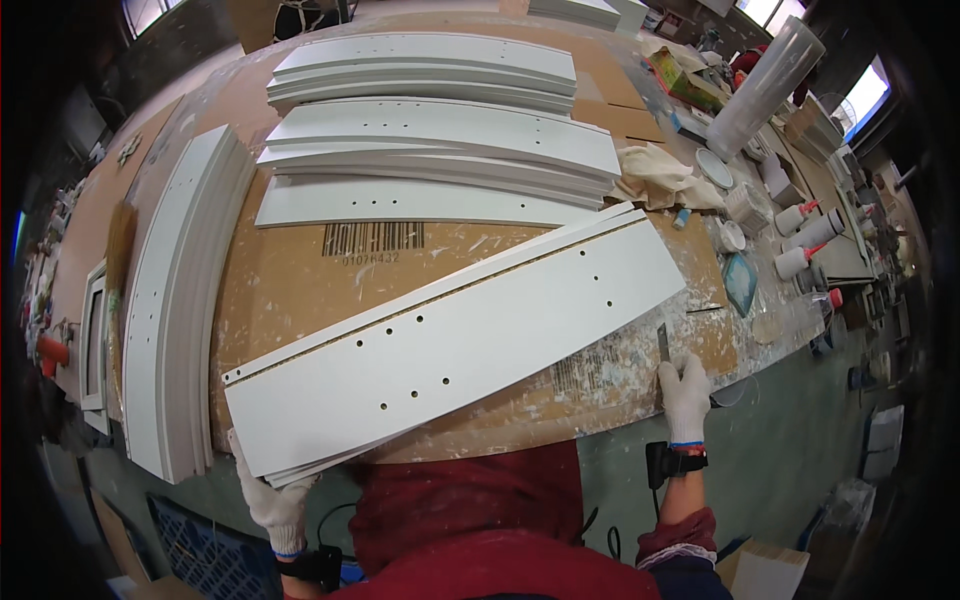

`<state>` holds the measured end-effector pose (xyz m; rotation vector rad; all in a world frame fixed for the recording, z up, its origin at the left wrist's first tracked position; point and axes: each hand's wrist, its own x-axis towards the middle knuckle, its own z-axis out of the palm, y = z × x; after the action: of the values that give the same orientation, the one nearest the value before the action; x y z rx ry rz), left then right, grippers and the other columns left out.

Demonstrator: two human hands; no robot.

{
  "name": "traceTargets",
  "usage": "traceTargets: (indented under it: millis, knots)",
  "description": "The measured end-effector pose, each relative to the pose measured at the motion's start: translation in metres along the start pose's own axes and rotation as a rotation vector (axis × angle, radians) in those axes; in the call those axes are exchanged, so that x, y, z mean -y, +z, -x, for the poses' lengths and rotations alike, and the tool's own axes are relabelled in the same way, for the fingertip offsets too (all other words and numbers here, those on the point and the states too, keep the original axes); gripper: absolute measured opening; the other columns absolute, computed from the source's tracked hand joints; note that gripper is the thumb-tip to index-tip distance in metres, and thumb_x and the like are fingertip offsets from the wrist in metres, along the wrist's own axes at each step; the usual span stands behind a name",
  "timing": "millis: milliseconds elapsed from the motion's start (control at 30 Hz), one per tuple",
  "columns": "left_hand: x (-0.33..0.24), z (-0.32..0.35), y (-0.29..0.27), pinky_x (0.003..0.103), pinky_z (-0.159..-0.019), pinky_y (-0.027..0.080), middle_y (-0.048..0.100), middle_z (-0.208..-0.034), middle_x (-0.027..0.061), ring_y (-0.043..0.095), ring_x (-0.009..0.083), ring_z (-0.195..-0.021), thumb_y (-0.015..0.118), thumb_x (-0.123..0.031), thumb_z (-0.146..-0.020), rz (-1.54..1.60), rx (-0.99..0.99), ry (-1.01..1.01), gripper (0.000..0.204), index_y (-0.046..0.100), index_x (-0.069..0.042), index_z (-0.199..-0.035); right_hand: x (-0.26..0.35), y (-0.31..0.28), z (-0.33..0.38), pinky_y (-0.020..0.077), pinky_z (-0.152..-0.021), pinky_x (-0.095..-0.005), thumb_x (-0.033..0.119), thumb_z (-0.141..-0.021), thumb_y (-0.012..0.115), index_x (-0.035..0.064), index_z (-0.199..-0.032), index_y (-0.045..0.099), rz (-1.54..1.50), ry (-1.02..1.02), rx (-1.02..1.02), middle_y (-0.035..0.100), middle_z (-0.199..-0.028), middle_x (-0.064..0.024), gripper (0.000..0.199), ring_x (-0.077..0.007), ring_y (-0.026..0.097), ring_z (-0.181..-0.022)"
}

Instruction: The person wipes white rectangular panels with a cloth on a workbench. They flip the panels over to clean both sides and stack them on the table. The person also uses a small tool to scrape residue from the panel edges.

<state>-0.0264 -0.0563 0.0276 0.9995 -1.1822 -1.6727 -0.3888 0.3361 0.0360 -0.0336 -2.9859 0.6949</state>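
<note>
A white drilled board (480, 330) lies slantwise before me on top of other white boards, a grooved line along its far edge and several small holes in its face. My left hand (275, 508), in a white knit glove, is closed round the board's near left corner; some of its fingers are hidden beneath. Off the board's right end, my gloved right hand (685, 397) is closed on a narrow flat metal blade (663, 343) that points away from me. Its handle is hidden in the fist.
Stacks of white boards stand at the back (440, 130) and left (185, 300) of the cardboard-covered table (290, 290). A broom (120, 250) lies at far left. On the right are a cloth (665, 178), glue bottles (795, 262), a tape roll (730, 237) and a clear plastic roll (768, 85).
</note>
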Motion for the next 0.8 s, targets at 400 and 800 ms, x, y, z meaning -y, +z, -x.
traceTargets:
  millis: [400, 800]
  knots:
    - [0.0, -0.007, -0.004, 0.033, -0.097, 0.044, 0.051, -0.13, 0.0168, 0.053, 0.0243, -0.117, 0.081, -0.006, -0.064, -0.816, 0.055, 0.4, 0.096, 0.028, 0.006, -0.143, 0.016, -0.022, 0.013, 0.0544, -0.07, -0.0318, 0.009, -0.094, 0.053, -0.0021, -0.13, 0.05, -1.596, -0.008, 0.383, 0.058, -0.094, -0.0088, 0.038, -0.0155, 0.056, -0.08]
    - [-0.09, -0.006, 0.019, 0.03, -0.096, 0.042, 0.04, -0.143, 0.0206, 0.048, 0.024, -0.122, 0.054, 0.008, -0.072, -0.494, 0.075, 0.201, 0.075, 0.031, 0.006, -0.143, 0.064, -0.059, -0.003, 0.0465, -0.065, -0.0257, -0.007, -0.081, 0.061, 0.0009, -0.107, 0.066, -0.332, -0.719, -0.28, 0.062, -0.086, -0.0089, 0.028, -0.0141, 0.058, -0.071]
